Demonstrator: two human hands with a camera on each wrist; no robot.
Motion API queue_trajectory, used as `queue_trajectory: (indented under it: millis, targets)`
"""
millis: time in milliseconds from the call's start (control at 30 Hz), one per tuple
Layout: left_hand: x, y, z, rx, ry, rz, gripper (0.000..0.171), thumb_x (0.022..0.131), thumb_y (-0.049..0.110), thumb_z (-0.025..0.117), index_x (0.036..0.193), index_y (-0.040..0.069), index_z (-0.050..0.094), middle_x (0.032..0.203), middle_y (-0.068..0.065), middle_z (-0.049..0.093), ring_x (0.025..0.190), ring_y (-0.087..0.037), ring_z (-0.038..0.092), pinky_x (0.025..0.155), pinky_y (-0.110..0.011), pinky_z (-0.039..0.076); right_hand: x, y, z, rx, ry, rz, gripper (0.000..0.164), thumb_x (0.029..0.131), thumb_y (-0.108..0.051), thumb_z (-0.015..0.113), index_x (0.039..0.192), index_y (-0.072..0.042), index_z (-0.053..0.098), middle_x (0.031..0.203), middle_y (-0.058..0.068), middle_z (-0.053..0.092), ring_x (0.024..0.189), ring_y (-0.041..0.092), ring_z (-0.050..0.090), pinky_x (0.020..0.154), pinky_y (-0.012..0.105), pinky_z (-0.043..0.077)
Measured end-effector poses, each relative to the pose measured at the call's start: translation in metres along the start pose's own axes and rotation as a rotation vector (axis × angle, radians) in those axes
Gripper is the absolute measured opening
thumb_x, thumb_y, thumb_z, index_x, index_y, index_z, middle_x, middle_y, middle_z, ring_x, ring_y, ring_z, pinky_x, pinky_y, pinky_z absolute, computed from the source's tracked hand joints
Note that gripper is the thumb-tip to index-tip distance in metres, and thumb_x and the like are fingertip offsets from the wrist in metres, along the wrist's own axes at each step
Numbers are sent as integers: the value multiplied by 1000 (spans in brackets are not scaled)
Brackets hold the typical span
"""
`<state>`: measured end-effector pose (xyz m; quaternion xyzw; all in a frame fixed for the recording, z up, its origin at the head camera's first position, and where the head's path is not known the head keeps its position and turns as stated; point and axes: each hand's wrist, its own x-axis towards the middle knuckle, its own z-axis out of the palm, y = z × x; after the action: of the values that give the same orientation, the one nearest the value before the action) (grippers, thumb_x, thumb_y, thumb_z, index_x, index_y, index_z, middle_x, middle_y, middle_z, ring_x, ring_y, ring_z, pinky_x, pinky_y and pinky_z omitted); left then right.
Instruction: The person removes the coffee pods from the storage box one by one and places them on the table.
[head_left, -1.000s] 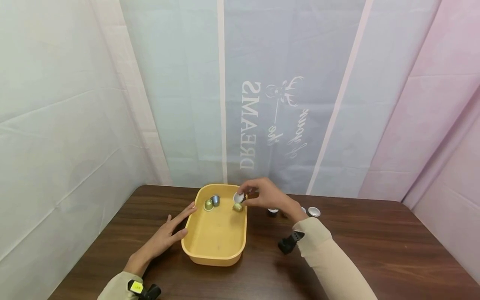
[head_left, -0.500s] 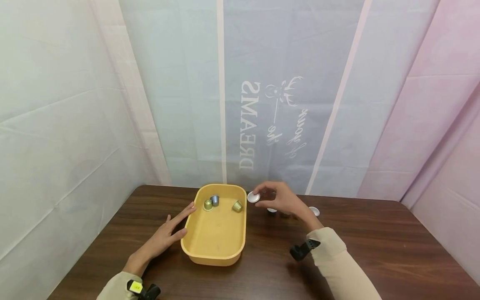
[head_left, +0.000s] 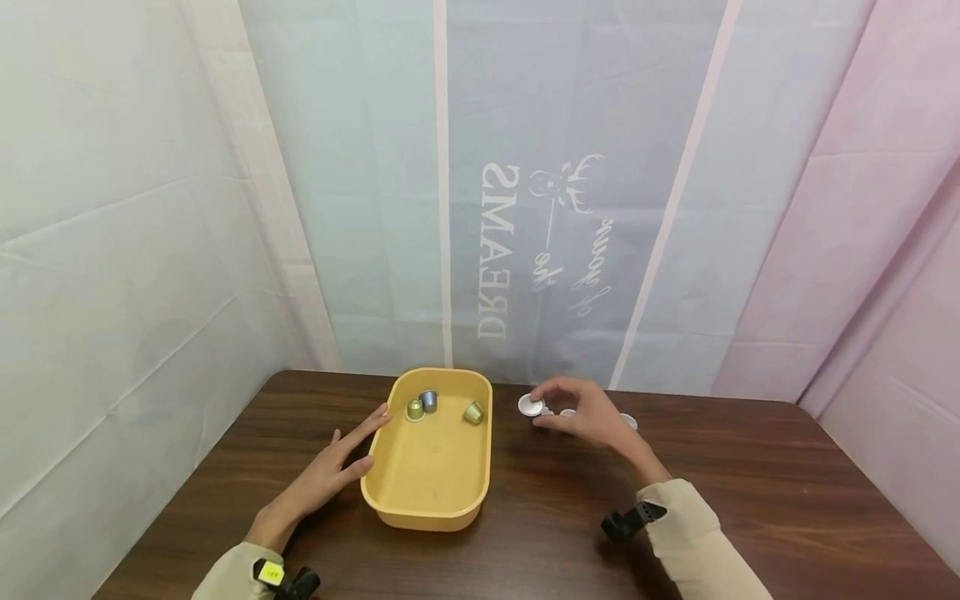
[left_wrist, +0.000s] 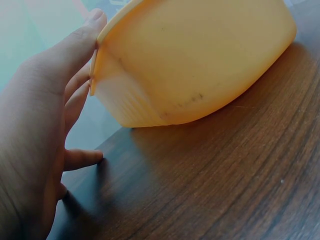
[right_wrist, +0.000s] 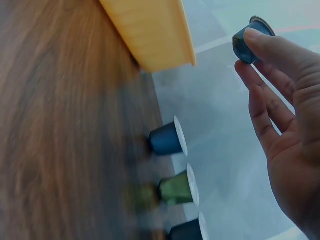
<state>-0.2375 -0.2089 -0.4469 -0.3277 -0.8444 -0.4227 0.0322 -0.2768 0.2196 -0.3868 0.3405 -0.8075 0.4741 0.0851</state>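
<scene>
My right hand (head_left: 588, 414) pinches a dark blue coffee capsule (right_wrist: 246, 49) between thumb and fingertips, above the table to the right of the yellow tub (head_left: 430, 523). Its white lid shows in the head view. My left hand (head_left: 330, 467) touches the tub's left rim with extended fingers; in the left wrist view the thumb (left_wrist: 82, 42) lies at the rim. Inside the tub, a green capsule (head_left: 415, 408) stands beside a blue capsule (head_left: 429, 401) at the far left, and a gold-green capsule (head_left: 473, 412) lies tilted near the right wall.
Under and beyond my right hand stands a row of capsules, lids up: a blue capsule (right_wrist: 166, 139), a green capsule (right_wrist: 176, 189) and a dark capsule (right_wrist: 186, 231). The wooden table (head_left: 735, 492) ends at a hanging cloth (head_left: 390, 208) behind.
My right hand has moved from over the tub's right rim to the right, carrying the capsule out over the table. The left hand stays at the rim.
</scene>
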Motion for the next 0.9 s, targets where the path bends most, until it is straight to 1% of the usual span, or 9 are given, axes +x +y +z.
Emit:
queue_trajectory:
  millis: [67, 200, 367, 467, 600, 667, 800, 900]
  targets:
    - [0, 0, 0, 1, 0, -2, 59, 97, 11, 54, 152, 18, 31, 158, -5, 19, 140, -39, 21, 93, -79, -3, -4, 2, -1, -10, 6, 0, 30, 75, -15, 83, 102, -17, 70, 96, -2, 68, 82, 18, 64, 72, 44, 53]
    - [0, 0, 1, 6, -1, -8, 59, 98, 11, 53, 152, 17, 30, 158, -4, 19, 141, -35, 20, 93, -79, -3, -13, 5, -2, -40, 10, 5, 30, 75, -15, 83, 102, -19, 70, 95, -4, 68, 81, 17, 64, 71, 40, 54]
    - [0, 1, 1, 5, 4, -7, 58, 98, 10, 53, 151, 16, 31, 158, -6, 20, 141, -34, 21, 92, -80, -3, -26, 6, -1, 4, -2, -11, 32, 74, -3, 82, 102, -8, 68, 99, 7, 68, 82, 22, 67, 65, 38, 56]
    - [0, 1, 1, 2, 7, -13, 58, 98, 10, 53, 151, 17, 31, 158, -7, 20, 140, -36, 21, 93, -80, -3, -31, 0, 1, 40, -20, -26, 31, 74, 3, 80, 101, -1, 67, 99, 13, 67, 82, 27, 67, 64, 39, 56]
    - [1, 0, 1, 4, 11, -22, 58, 98, 12, 53, 151, 18, 31, 158, -6, 20, 140, -38, 21, 93, -79, -3, -37, -10, 3, 41, -26, -23, 29, 74, 5, 79, 99, 1, 66, 96, 14, 66, 81, 26, 66, 68, 42, 55]
    - [1, 0, 1, 2, 13, -24, 58, 98, 12, 53, 151, 18, 31, 158, -6, 20, 140, -38, 21, 93, -79, -3, -39, -9, 5, 46, -18, -22, 28, 74, 6, 79, 98, 1, 65, 96, 13, 65, 81, 26, 66, 69, 43, 55]
    - [1, 0, 2, -1, 15, -25, 59, 97, 11, 53, 151, 19, 32, 158, -3, 20, 140, -38, 22, 93, -79, -4, -44, -1, 10, 69, -8, -47, 29, 73, 9, 79, 97, 2, 64, 94, 15, 64, 80, 28, 65, 68, 42, 55]
    - [1, -1, 1, -1, 10, -25, 59, 98, 11, 53, 152, 19, 31, 158, -4, 19, 140, -39, 21, 93, -79, -4, -47, 2, 15, 61, -5, -37, 28, 72, 8, 79, 96, 2, 65, 92, 14, 64, 79, 28, 65, 67, 43, 56]
